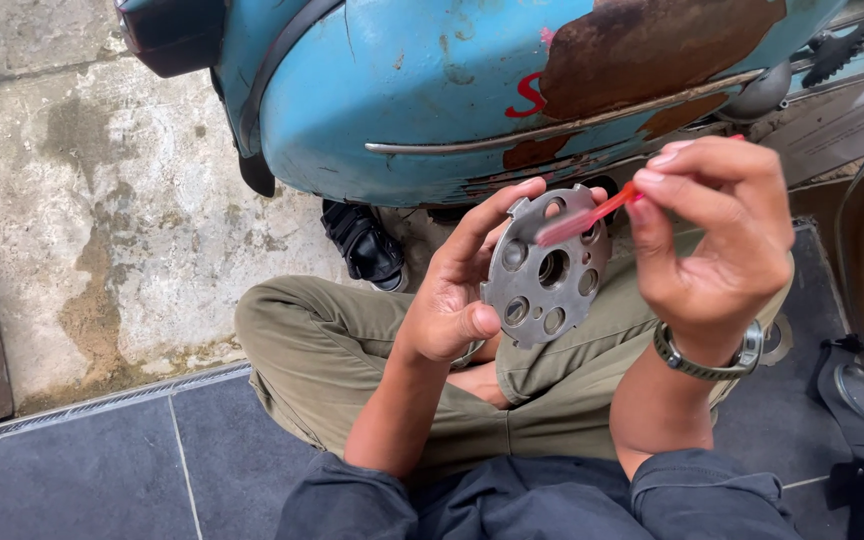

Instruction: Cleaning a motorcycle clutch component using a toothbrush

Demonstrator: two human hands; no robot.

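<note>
The round metal plate [544, 270] serves as the landmark here: a grey disc pierced with several round holes, held upright over the person's lap, just below the rusty blue scooter body [472, 90].

The left hand [452, 290] grips the plate from its left side, fingers [487, 215] curled over the upper rim and the thumb pressed against the lower left edge, so the disc is pinched firmly and its face is turned toward the camera. To the right of the plate and a little above it, the right hand [717, 235] pinches the handle of a small red brush [587, 218] between thumb and fingertips, which are pressed together around it. The brush's head lies across the plate's upper face, touching it (the bristles themselves are blurred, so their exact contact cannot be told).

Judging by this, the brushing of the plate is under way rather than finished: the metal looks dull and stained around the holes, with no clearly brighter patch, so most of the face seems left to go over. The back of the plate is hidden.

Below the plate are olive trousers [352, 370] over crossed legs, and a black shoe [364, 245] sits to its left on the stained concrete floor [102, 220]. A metal wristwatch [707, 360] circles the wrist to the plate's lower right. Grey tiles [102, 470] lie further down and left.
</note>
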